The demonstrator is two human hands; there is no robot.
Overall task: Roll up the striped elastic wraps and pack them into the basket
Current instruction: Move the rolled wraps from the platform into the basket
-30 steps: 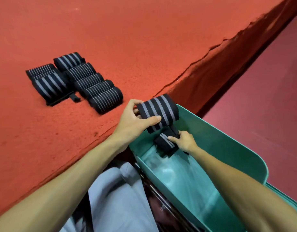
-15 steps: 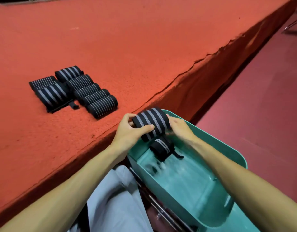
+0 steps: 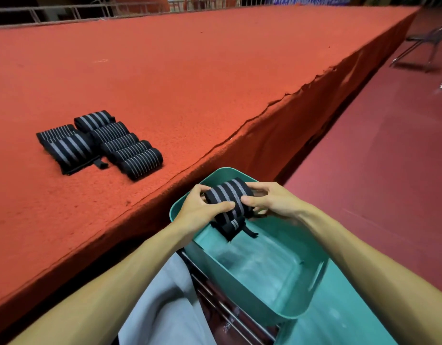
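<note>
Your left hand [image 3: 202, 211] and right hand [image 3: 273, 200] both pinch the part-rolled striped wrap [image 3: 227, 196] over the teal basket's [image 3: 242, 282] 12 o'clock end, its loose tail [image 3: 233, 226] dangling toward 6 o'clock, so slackening either grip risks the elastic springing undone.

We gripped a striped wrap [image 3: 228, 197] with our left hand [image 3: 198, 210] and right hand [image 3: 272, 201] over the teal basket [image 3: 277, 310]. More rolled wraps [image 3: 100, 143] lay on the red platform [image 3: 190, 78].
</note>
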